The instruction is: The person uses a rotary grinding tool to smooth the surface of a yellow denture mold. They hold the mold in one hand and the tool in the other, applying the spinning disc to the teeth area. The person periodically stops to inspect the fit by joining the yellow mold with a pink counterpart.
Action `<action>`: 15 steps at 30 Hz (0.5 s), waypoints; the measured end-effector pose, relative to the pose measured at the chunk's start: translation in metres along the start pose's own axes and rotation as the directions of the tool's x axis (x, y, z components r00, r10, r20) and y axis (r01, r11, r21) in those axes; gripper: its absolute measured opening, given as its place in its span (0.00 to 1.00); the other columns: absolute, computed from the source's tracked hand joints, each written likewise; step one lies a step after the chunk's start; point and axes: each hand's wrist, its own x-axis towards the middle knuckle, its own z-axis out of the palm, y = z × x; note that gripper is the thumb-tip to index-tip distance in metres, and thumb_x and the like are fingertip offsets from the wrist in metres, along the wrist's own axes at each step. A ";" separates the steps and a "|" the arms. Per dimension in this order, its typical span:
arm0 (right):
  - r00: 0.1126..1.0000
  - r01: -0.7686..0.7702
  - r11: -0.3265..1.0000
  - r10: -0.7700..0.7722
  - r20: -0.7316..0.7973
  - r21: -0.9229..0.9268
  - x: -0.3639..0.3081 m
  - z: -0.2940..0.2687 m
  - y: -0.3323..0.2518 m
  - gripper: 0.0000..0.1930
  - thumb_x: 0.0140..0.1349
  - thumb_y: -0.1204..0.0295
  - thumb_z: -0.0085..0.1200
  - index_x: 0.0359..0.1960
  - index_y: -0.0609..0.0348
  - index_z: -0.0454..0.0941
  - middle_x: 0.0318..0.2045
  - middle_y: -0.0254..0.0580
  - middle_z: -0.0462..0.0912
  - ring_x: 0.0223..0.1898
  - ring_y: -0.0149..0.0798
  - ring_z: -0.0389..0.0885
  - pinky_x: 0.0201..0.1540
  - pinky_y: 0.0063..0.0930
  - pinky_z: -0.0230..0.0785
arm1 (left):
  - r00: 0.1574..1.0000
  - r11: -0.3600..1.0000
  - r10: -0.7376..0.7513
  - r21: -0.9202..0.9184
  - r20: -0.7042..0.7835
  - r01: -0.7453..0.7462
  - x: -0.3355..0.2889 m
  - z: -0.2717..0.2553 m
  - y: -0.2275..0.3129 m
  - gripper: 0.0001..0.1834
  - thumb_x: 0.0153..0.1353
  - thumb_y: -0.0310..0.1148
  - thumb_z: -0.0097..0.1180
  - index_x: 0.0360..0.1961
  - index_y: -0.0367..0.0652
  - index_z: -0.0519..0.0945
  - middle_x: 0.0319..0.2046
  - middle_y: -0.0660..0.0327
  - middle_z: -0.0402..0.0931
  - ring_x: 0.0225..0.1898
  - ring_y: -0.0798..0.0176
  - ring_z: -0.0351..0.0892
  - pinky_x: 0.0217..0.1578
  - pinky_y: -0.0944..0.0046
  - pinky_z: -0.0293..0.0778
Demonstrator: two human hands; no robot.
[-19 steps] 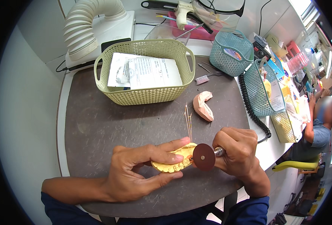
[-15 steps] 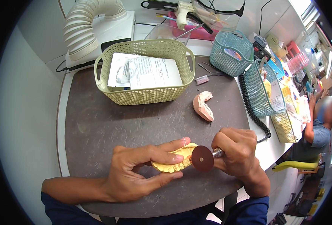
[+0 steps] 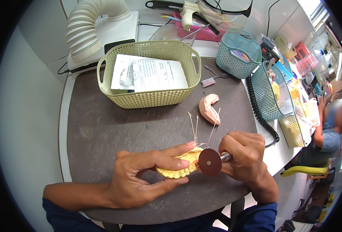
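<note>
My left hand (image 3: 140,174) grips a yellow dental cast (image 3: 175,169), thumb below and fingers along its top, with the row of teeth facing me. In my closed right hand (image 3: 242,156) is a rotary handpiece (image 3: 226,156), its silver tip pointing left. The brown cutting disc (image 3: 209,162) on that tip meets the right end of the cast, where a small orange-brown spot (image 3: 196,164) shows. Thin bright sparks (image 3: 196,129) fly upward and away from the contact. Beyond the hands, a pinkish plaster dental piece (image 3: 207,110) lies on the dark bench top (image 3: 140,127).
A green basket (image 3: 151,98) with papers stands at the back. Blue baskets (image 3: 238,58) line the right side, beside a black coiled cord (image 3: 258,112). A small brush (image 3: 208,82) lies near them. At back left is a white ribbed hose (image 3: 80,34). Another person (image 3: 329,131) sits at far right.
The sparks have grown from a short streak by my left fingertips to long streaks reaching upward. The disc has shifted slightly right and up. My left hand and the cast hold still.
</note>
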 end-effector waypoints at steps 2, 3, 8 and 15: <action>1.000 0.005 1.000 -0.005 0.002 -0.005 0.000 0.000 0.001 0.25 0.41 0.50 0.71 0.17 0.53 0.67 0.13 0.32 0.66 0.14 0.33 0.71 0.16 0.27 0.61 | 1.000 1.000 -0.002 0.003 0.004 0.002 0.000 0.000 0.000 0.14 0.50 0.18 0.68 0.39 0.36 0.80 0.50 0.35 0.75 0.56 0.47 0.76 0.57 0.57 0.75; 1.000 0.010 1.000 -0.010 0.004 -0.007 0.000 0.000 0.001 0.26 0.41 0.50 0.71 0.17 0.53 0.66 0.13 0.32 0.66 0.14 0.34 0.71 0.16 0.27 0.61 | 1.000 1.000 -0.002 0.005 0.005 0.002 0.000 0.000 0.000 0.14 0.50 0.18 0.68 0.39 0.36 0.80 0.50 0.35 0.75 0.56 0.47 0.76 0.57 0.57 0.75; 1.000 0.014 1.000 -0.014 0.003 0.000 0.001 -0.001 0.000 0.25 0.42 0.51 0.71 0.17 0.53 0.67 0.13 0.32 0.66 0.14 0.34 0.71 0.17 0.27 0.61 | 1.000 0.999 0.014 0.035 0.014 -0.014 0.001 -0.001 0.000 0.14 0.50 0.18 0.68 0.39 0.36 0.81 0.50 0.35 0.75 0.56 0.48 0.77 0.56 0.58 0.75; 1.000 -0.009 1.000 0.009 -0.003 0.010 0.000 -0.001 0.000 0.25 0.40 0.52 0.72 0.18 0.53 0.68 0.13 0.32 0.67 0.13 0.34 0.71 0.17 0.27 0.62 | 1.000 0.999 0.012 0.045 0.014 -0.012 0.000 -0.002 0.000 0.14 0.51 0.19 0.69 0.39 0.36 0.80 0.51 0.35 0.75 0.55 0.48 0.77 0.55 0.59 0.76</action>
